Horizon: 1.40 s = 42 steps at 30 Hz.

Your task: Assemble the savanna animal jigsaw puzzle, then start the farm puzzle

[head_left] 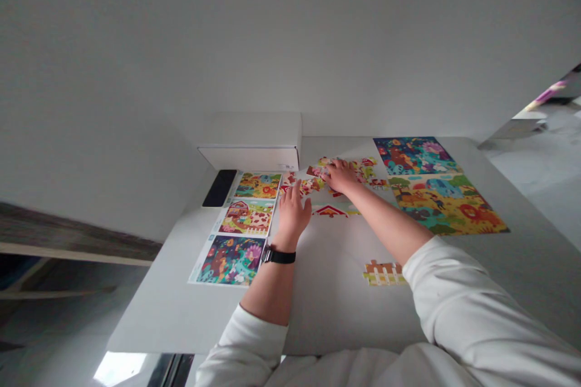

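Observation:
Loose jigsaw pieces (pixel 313 185) in red, yellow and green lie in a heap at the back middle of the table. On the heap's left edge rests my left hand (pixel 293 213), fingers apart, a black watch on its wrist. My right hand (pixel 340 175) lies over the heap with its fingers spread on the pieces. Just in front of the heap is a joined strip with a red barn roof (pixel 331 211). Nearer to me, partly beside my right sleeve, sits a joined white-fence section (pixel 384 274).
A picture sheet (pixel 246 217) with three scenes lies at the left, near a black phone (pixel 220 188). Behind them stands a white box (pixel 249 157) against the wall. Two assembled puzzles, a dark one (pixel 415 155) and a yellow animal one (pixel 447 205), lie at the right.

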Tool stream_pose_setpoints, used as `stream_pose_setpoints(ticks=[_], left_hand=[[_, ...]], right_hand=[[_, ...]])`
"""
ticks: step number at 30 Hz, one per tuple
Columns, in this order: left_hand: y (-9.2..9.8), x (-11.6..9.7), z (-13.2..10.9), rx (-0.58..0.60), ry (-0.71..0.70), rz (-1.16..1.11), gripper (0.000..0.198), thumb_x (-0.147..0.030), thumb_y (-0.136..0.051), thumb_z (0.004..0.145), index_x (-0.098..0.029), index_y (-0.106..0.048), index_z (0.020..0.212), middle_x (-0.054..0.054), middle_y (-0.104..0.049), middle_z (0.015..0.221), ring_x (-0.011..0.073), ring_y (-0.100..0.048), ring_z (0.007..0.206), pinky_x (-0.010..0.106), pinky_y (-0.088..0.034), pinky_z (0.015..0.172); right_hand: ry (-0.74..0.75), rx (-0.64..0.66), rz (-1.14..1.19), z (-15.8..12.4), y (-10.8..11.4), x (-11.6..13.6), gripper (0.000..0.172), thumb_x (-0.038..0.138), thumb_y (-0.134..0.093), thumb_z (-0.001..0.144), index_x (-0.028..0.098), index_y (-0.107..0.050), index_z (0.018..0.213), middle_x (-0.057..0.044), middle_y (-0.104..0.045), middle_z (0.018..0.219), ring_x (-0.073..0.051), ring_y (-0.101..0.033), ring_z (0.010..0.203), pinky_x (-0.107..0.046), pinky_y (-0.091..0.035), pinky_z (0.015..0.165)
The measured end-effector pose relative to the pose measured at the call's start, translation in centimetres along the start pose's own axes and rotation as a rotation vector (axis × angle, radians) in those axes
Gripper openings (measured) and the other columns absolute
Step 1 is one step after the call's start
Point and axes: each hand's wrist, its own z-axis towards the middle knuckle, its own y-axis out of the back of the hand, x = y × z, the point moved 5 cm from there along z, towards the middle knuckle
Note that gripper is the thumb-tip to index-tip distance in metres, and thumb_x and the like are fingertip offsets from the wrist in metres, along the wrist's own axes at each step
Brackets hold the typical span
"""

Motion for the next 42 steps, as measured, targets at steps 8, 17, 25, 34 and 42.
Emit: stream_pose_setpoints(ticks=[8,17,25,34,42], left_hand=[[0.8,0.2,0.2,-0.063,0.008,-0.022,0.068,-0.02,-0.058,0.099,-0.018,-0.039,0.164,0.02,-0.065,0.15,0.0352,-0.06,0.144,0.055,-0.049,0.121],[1.2,0.3,0.5,-0.087,0.024,-0.063,0.072,-0.018,-0.059,0.097,-0.017,-0.036,0.166,0.021,-0.063,0.153,0.0359,-0.059,0.145,0.057,-0.049,0.122],[2.3,0.8,0.5,-0.254,0.063,-0.112,0.08,-0.013,-0.054,0.098,-0.018,-0.023,0.171,0.022,-0.062,0.15,0.0329,-0.061,0.142,0.054,-0.049,0.123],[3.4,1.0,0.5,-0.477,0.0,-0.337,0.081,-0.011,-0.055,0.098,-0.025,-0.024,0.171,0.018,-0.056,0.155,0.0299,-0.054,0.149,0.053,-0.042,0.129],[2.4,-1.9,0.6,-0.204,-0.042,-0.481,0.04,-0.025,-0.063,0.102,-0.024,-0.059,0.142,0.013,-0.068,0.131,0.0212,-0.071,0.112,0.034,-0.062,0.092]], right_hand=[[0.05,-0.037,0.039,1.5,1.6,2.4,0.036,0.045,-0.06,0.108,0.026,-0.08,0.13,-0.016,-0.067,0.144,-0.036,-0.059,0.132,-0.05,-0.045,0.114],[-0.102,0.116,0.043,2.9,2.9,4.4,0.031,0.044,-0.073,0.101,0.022,-0.084,0.12,-0.02,-0.067,0.144,-0.04,-0.061,0.134,-0.054,-0.05,0.11],[-0.109,0.184,0.061,3.9,1.5,4.4,0.038,0.038,-0.071,0.1,0.026,-0.076,0.136,-0.015,-0.074,0.139,-0.033,-0.07,0.125,-0.046,-0.053,0.104],[-0.039,0.033,0.551,2.8,2.5,3.3,0.029,0.023,-0.079,0.094,0.022,-0.078,0.123,-0.007,-0.081,0.11,-0.021,-0.074,0.098,-0.032,-0.056,0.089],[0.0,0.011,1.27,-6.6,4.1,-2.2,0.038,0.023,-0.087,0.08,0.023,-0.075,0.116,0.002,-0.07,0.086,-0.017,-0.073,0.079,-0.035,-0.064,0.084]])
